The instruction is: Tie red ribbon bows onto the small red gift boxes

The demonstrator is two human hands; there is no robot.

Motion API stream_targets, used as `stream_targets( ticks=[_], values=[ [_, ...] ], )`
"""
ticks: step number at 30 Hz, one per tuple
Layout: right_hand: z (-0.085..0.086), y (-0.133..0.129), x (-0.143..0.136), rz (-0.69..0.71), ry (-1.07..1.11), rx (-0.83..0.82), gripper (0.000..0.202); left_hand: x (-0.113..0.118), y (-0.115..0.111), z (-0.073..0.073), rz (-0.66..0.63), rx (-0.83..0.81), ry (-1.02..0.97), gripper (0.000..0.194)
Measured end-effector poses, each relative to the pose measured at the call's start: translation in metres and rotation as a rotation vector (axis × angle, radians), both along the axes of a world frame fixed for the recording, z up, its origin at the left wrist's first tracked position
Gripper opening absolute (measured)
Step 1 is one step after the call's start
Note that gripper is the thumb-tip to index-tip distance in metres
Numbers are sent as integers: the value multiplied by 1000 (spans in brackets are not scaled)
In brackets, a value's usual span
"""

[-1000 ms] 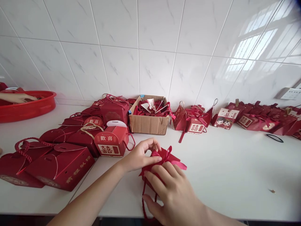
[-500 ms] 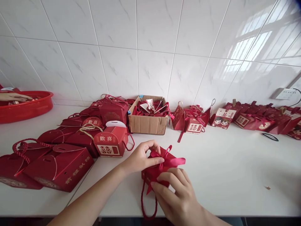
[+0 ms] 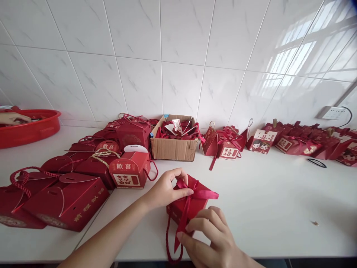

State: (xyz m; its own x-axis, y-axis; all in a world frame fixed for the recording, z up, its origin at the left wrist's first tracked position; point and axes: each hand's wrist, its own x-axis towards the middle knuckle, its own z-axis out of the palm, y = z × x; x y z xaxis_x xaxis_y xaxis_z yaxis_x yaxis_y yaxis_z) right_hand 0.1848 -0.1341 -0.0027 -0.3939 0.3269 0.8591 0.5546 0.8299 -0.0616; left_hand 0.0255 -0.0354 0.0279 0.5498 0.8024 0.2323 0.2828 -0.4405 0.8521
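Observation:
A red gift box (image 3: 195,209) with a twisted cord handle (image 3: 168,238) sits near the front edge of the white table. On its top lies a pinkish-red ribbon bow (image 3: 205,194). My left hand (image 3: 171,188) pinches the bow near its knot, thumb and index finger together. In front of the box, my right hand (image 3: 209,232) is closed with its fingertips on a ribbon tail (image 3: 183,219), which stretches down toward me from the knot.
Many red boxes (image 3: 80,197) stand at the left. A cardboard box (image 3: 173,149) holds ribbons and cards. More decorated boxes (image 3: 262,140) line the wall at right, near a black ring (image 3: 317,163). Another person's hand (image 3: 13,118) reaches into a red basin (image 3: 30,134).
My right hand has moved slightly down, and the ribbon tail is now stretched straighter toward me. A loop of the bow has become smaller. The other person's hand has shifted left.

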Motion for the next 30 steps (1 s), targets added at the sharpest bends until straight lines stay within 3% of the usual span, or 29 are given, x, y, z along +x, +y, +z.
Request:
stream_targets(
  ticks=[5,8,13,18,24,30],
  values=[
    [19,17,25,138,26,-137,27,0,1,-1,-7,-3,23,24],
    [31,49,48,140,71,-373,34,0,1,-2,1,0,18,25],
    [38,95,65,279,-123,-712,31,1,-2,0,26,4,15,26],
    [26,97,59,398,-50,-728,13,1,-5,-2,42,56,-2,23],
    [8,92,55,344,85,-730,9,1,-6,-4,25,44,-12,25],
    [4,91,57,326,182,-780,7,0,-7,-1,-8,-26,-38,28]
  ],
)
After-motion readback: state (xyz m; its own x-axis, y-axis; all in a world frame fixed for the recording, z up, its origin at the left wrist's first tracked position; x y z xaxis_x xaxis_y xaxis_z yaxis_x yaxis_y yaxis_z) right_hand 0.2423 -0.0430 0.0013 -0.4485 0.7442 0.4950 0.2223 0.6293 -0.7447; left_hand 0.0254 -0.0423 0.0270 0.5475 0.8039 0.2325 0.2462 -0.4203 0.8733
